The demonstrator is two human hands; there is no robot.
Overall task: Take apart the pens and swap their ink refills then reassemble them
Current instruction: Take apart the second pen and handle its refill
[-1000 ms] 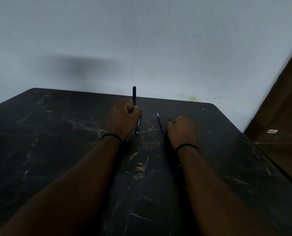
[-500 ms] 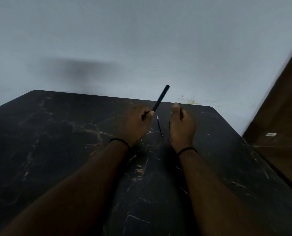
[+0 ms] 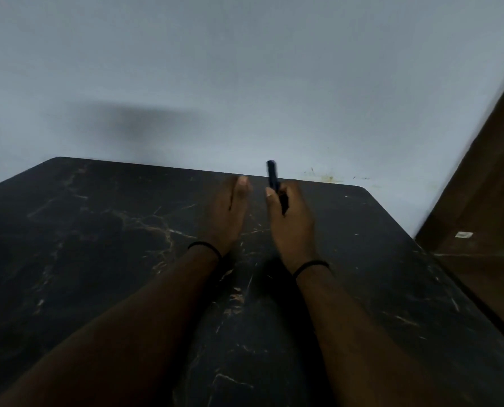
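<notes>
My right hand (image 3: pixel 292 221) grips a dark pen barrel (image 3: pixel 273 174), which sticks up and away from the fist above the far part of the black marble table (image 3: pixel 98 236). My left hand (image 3: pixel 225 215) hovers close beside it on the left, thumb straight and pointing forward, with nothing seen in it. A narrow gap separates the two hands. The thin ink refills and the second pen that lay on the table are not visible; my hands cover that spot. The picture is dim and slightly blurred.
A pale wall (image 3: pixel 245 83) rises directly behind the table's far edge. A brown wooden panel (image 3: pixel 486 186) stands at the right, close to the table's right edge. Both my wrists wear thin black bands.
The pen barrel has passed from my left hand to my right hand. Both hands shifted right and forward, and the loose refill between them is now covered.
</notes>
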